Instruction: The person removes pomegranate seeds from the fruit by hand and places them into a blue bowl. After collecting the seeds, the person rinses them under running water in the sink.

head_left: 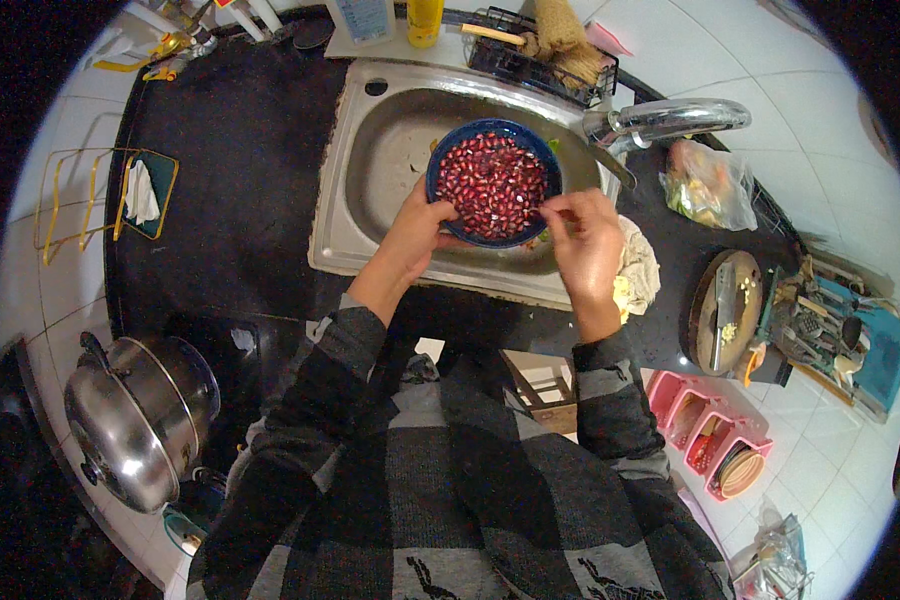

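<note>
A round dark blue bowl [436, 161] filled with red pomegranate seeds [495, 184] is held over a stainless steel sink [386, 157]. My left hand [417, 231] grips the bowl's lower left side, with the thumb over the rim and the other fingers partly hidden beneath. At the right rim is my right hand [589, 240], its thumb and forefinger pinched together beside the seeds. Whether something small sits between those fingertips is not clear. Small green and brown scraps lie in the sink around the bowl.
A chrome faucet [679, 116] rises at the sink's upper right. A cloth [640, 266] lies right of the sink. Farther right are a plastic bag of food [709, 187] and a round cutting board [750, 315] holding a cleaver [724, 300]. A large steel pot [139, 420] stands lower left.
</note>
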The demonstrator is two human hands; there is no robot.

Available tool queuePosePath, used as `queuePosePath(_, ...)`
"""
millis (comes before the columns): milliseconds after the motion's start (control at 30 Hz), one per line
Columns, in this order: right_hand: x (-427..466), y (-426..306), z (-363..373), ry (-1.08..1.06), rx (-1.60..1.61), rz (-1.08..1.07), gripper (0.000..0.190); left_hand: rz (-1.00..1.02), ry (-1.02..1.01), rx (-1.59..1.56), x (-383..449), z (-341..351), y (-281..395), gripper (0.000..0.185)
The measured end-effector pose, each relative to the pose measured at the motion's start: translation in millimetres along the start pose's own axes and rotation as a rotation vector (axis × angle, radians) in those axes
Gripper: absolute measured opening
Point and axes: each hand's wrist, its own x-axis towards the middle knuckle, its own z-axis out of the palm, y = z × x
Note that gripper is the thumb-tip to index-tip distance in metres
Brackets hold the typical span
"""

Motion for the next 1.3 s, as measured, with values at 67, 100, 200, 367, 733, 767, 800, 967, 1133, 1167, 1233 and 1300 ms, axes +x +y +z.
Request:
queuePosePath(67, 6, -17, 8, -0.006, 0.0, -0.189, 0.015, 0.001, -0.011, -0.004, -1, 2, 0, 0.07)
queuePosePath(100, 7, -23, 12, -0.039, -0.017, -0.224, 0.016, -0.005, 0.003, 0.0, -1, 3, 0, 0.07)
queuePosePath(200, 8, -33, 18, -0.122, -0.105, -0.185, 0.021, -0.017, 0.036, 0.018, -3, 6, -2, 0.069)
queuePosePath(367, 6, -28, 24, -0.175, -0.186, -0.168, 0.022, -0.001, 0.008, 0.015, -6, 10, -3, 0.066)
queuePosePath(733, 1, -23, 30, -0.075, -0.162, -0.194, 0.014, -0.026, -0.028, 0.026, -6, 9, -7, 0.075)
queuePosePath(767, 1, -23, 30, -0.065, -0.157, -0.189, 0.013, -0.036, -0.015, 0.038, -7, 9, -8, 0.075)
queuePosePath(800, 0, -23, 30, -0.057, -0.14, -0.19, 0.012, -0.03, -0.023, 0.035, -7, 8, -8, 0.075)
queuePosePath(967, -2, -22, 29, -0.012, -0.118, -0.182, 0.007, -0.024, -0.018, 0.029, -10, 9, -11, 0.071)
queuePosePath(1133, -1, -24, 25, 0.007, -0.109, -0.175, 0.007, -0.024, -0.005, 0.033, -12, 12, -13, 0.069)
queuePosePath(1167, -1, -25, 24, 0.014, -0.107, -0.178, 0.006, -0.023, -0.007, 0.024, -12, 12, -13, 0.069)
queuePosePath(1233, -1, -26, 23, 0.006, -0.116, -0.193, 0.006, -0.035, -0.004, 0.031, -13, 13, -14, 0.069)
queuePosePath(1300, -1, -26, 21, 0.002, -0.123, -0.196, 0.007, -0.037, -0.002, 0.031, -14, 13, -15, 0.069)
